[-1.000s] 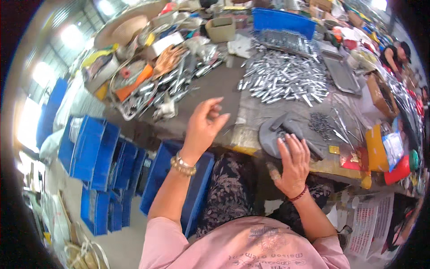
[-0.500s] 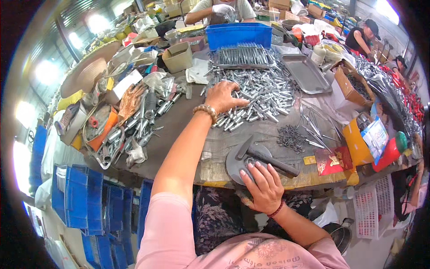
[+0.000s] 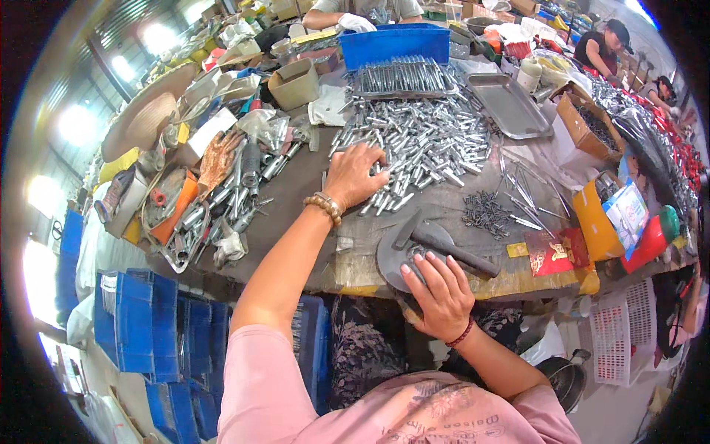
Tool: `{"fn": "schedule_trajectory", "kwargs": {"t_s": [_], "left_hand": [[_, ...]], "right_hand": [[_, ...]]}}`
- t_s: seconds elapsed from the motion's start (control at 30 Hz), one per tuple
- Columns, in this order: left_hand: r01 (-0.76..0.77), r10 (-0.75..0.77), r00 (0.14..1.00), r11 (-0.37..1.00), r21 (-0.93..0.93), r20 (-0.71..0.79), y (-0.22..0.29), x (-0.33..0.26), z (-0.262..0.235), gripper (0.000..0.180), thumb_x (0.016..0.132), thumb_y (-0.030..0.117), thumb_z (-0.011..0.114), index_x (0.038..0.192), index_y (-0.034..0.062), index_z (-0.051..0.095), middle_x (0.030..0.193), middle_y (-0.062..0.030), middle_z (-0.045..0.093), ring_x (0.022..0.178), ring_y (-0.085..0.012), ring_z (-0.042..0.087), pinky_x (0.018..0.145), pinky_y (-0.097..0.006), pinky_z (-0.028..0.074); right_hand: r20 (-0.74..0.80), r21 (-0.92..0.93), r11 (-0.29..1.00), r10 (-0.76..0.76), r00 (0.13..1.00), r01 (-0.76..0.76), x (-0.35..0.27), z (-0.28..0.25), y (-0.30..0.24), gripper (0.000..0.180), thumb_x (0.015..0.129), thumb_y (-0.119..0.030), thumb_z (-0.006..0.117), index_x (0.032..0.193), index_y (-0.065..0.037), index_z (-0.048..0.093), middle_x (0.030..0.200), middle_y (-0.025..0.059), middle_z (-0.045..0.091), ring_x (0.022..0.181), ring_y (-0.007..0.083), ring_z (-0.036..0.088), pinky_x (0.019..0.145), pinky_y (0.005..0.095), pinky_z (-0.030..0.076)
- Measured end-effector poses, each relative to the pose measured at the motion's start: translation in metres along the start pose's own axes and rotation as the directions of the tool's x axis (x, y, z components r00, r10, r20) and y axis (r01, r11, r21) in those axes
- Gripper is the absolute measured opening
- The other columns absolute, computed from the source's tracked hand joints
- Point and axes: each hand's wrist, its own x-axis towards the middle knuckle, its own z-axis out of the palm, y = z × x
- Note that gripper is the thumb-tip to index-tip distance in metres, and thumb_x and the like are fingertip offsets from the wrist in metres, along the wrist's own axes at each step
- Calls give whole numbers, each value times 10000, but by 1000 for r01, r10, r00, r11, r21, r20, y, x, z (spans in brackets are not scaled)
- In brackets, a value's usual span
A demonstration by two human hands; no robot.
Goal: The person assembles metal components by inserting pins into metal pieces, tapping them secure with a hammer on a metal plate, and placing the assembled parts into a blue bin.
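A wide heap of short shiny metal tubes (image 3: 433,140) covers the middle of the table. At its near left edge my left hand (image 3: 355,176) has its fingers and thumb curled in around some tubes; how many is hidden. A round grey metal disc (image 3: 388,259) lies by the table's front edge. Across it rests a hammer (image 3: 455,251) with a dark handle. My right hand (image 3: 441,296) lies over the disc's near side, fingers stretched out just below the hammer's handle. Something small and dark shows partly beneath those fingertips.
Beyond the heap, a tray (image 3: 403,92) of lined-up tubes stands before a blue bin (image 3: 396,50). To the right lie an empty metal tray (image 3: 510,107), small dark screws (image 3: 484,211) and thin rods (image 3: 523,200). Tools and gloves (image 3: 218,163) crowd the left. Other people work at the back.
My left hand has drawn slightly back toward me, its thumb and fingers closing together at the heap's edge. My right hand stays by the disc. The view has shifted slightly.
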Motion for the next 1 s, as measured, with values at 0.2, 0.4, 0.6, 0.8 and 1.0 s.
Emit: {"fn": "schedule_trajectory", "kwargs": {"t_s": [0.2, 0.4, 0.6, 0.8, 1.0], "left_hand": [[-20, 17, 998, 999, -48, -63, 17, -39, -12, 249, 853, 340, 705, 1023, 158, 717, 1069, -88, 648, 1099, -324, 620, 929, -496, 485], [9, -9, 1000, 999, -49, -6, 27, -73, -37, 216, 847, 322, 712, 962, 140, 723, 1097, -75, 631, 1102, -310, 601, 948, -474, 458], [-13, 11, 1000, 995, -96, -20, 30, -98, -59, 234, 865, 309, 716, 975, 103, 700, 1081, -93, 616, 1103, -323, 597, 980, -460, 453], [91, -98, 995, 887, -453, 8, -10, -98, -80, 273, 911, 215, 743, 1129, 52, 717, 1213, -134, 658, 1192, -342, 614, 1063, -428, 471], [376, -383, 910, 924, -69, -160, -64, -76, -39, 475, 902, 423, 764, 1297, 164, 708, 1268, -142, 654, 1226, -365, 608, 1014, -517, 500]], "right_hand": [[15, 43, 999, 26, 1000, -27, 2, -3, -2, 646, 844, -367, 756, 1446, -160, 653, 1493, 121, 597, 1360, 315, 594, 1193, 508, 421], [23, 58, 998, 32, 999, -33, 4, -3, -3, 640, 836, -344, 779, 1434, -149, 657, 1485, 121, 592, 1372, 317, 580, 1194, 507, 416], [23, 12, 999, 38, 999, -38, 6, 0, 0, 619, 839, -347, 770, 1420, -158, 670, 1478, 118, 596, 1367, 314, 584, 1190, 511, 421], [9, 62, 998, 21, 1000, -21, 6, -3, -2, 624, 825, -346, 767, 1416, -163, 681, 1473, 119, 604, 1368, 313, 586, 1186, 510, 426], [33, 25, 1000, 7, 999, -8, 2, -6, -8, 622, 828, -383, 758, 1409, -171, 690, 1467, 116, 621, 1340, 298, 613, 1175, 494, 434]]}}
